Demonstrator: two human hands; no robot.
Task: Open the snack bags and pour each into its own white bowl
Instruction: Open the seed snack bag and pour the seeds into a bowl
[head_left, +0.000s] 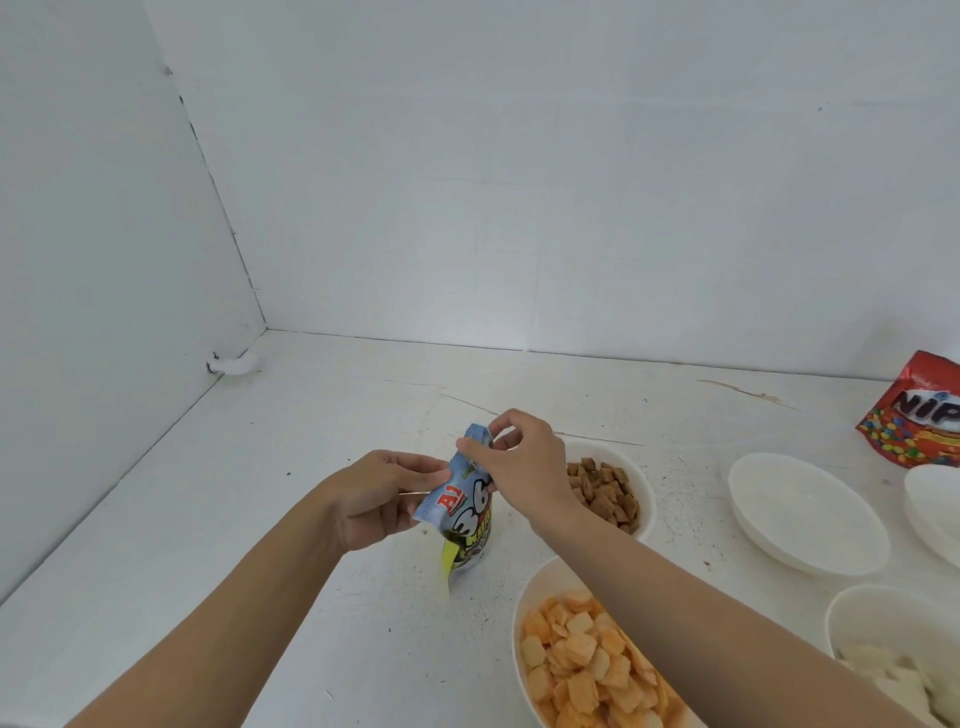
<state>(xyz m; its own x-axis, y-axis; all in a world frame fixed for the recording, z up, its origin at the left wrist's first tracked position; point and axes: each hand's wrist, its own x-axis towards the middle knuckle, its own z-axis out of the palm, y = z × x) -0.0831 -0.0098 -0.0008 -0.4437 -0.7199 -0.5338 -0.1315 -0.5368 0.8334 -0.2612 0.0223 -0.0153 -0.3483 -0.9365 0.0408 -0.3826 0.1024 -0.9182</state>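
Presently, the opening step is in hand: the blue snack bag is held upright just above the table, left hand gripping its upper left edge, right hand pinching the top corner. The seal appears intact. The next move likely calls for an opposed tear, then a pour into the empty white bowl.
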